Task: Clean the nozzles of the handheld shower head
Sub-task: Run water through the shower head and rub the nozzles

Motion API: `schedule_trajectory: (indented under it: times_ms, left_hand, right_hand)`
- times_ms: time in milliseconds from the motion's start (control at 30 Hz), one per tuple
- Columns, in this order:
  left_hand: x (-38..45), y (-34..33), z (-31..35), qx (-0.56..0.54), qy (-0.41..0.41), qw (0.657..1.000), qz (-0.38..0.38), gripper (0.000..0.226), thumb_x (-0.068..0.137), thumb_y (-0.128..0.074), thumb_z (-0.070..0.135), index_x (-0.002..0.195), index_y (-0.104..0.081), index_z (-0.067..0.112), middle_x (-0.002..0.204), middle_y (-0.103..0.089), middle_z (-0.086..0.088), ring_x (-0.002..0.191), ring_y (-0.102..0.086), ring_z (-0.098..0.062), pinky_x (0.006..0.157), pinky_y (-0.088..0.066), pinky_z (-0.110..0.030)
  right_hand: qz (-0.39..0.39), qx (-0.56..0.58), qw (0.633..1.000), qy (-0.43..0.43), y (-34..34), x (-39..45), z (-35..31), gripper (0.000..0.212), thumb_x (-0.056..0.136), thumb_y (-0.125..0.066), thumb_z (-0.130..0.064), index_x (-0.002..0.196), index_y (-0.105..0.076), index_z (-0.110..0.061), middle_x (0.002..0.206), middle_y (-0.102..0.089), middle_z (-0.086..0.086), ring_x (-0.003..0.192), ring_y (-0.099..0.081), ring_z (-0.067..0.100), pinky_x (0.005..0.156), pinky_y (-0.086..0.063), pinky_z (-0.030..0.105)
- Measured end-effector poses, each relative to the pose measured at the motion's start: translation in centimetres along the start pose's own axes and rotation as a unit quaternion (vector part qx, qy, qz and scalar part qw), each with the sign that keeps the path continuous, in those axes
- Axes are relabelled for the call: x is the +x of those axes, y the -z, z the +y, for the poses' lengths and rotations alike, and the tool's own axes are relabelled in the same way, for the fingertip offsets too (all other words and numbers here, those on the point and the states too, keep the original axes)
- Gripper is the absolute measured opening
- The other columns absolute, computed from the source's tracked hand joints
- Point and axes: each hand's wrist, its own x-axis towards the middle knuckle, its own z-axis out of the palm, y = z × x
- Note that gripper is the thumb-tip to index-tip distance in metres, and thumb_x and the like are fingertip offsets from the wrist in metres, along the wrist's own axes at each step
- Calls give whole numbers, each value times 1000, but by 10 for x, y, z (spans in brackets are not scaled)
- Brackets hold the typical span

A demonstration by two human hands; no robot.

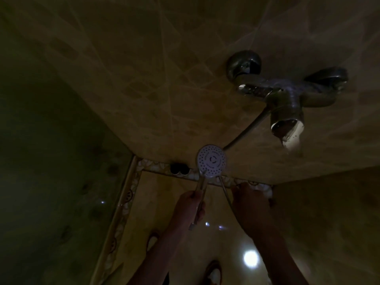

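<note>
Very dim frame, most detail lost. Left hand at 6 o'clock had its grip wrapped round the chrome handle of the shower head, fingers curled on it; handle end stuck out below the fist. White nozzle face sat just below centre, pointed at the camera, nozzle dots readable, centre marking too small to read.

Right hand at 5 o'clock was seen from the back, reaching toward the patterned tile border. Fingertips were lost in shadow, so couldn't tell how its grip stood or whether it held anything. Hose ran down from behind the head, passing just beside that hand; contact unclear. Upper hose run went up toward the mixer tap at 2 o'clock, join hidden behind the tap body.

Small dark object on the border at 7 o'clock of the head, unidentifiable. Both forearms cut off by the bottom edge. Left third of frame was near-black wall. Tiled wall filled the top.

Open room: between the head and the tap, and between the two forearms.
</note>
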Motion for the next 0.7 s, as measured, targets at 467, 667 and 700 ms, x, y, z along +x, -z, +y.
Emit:
schedule_trajectory:
  times_ms: [467, 667, 700]
  left_hand:
    - [41, -10, -10, -16, 11, 1000, -13, 30, 101, -42, 18, 73, -47, 9, 60, -51, -8, 33, -42, -11, 38, -30, -16]
    - [46, -6, -8, -6, 8, 1000, -9, 32, 101, -42, 19, 72, -49, 9, 56, -52, -5, 37, -41, -15, 39, -30, -19]
    - [46, -6, -8, -9, 8, 1000, -5, 32, 100, -43, 18, 71, -49, 9, 55, -52, -5, 35, -41, -14, 37, -29, -18]
  right_hand:
    - [6, -89, 995, 54, -28, 65, 3, 43, 80, -26, -28, 67, -62, -8, 60, -58, 11, 43, -56, 31, 36, -38, 28]
    - [-91, -66, 993, 22, -24, 63, 15, 26, 94, -39, -19, 105, -61, -12, 96, -63, 12, 85, -64, 35, 62, -45, 36]
    - [-83, -41, 996, 9, -25, 63, 14, 27, 95, -37, -21, 110, -59, -13, 96, -61, 10, 90, -63, 34, 65, -42, 34]
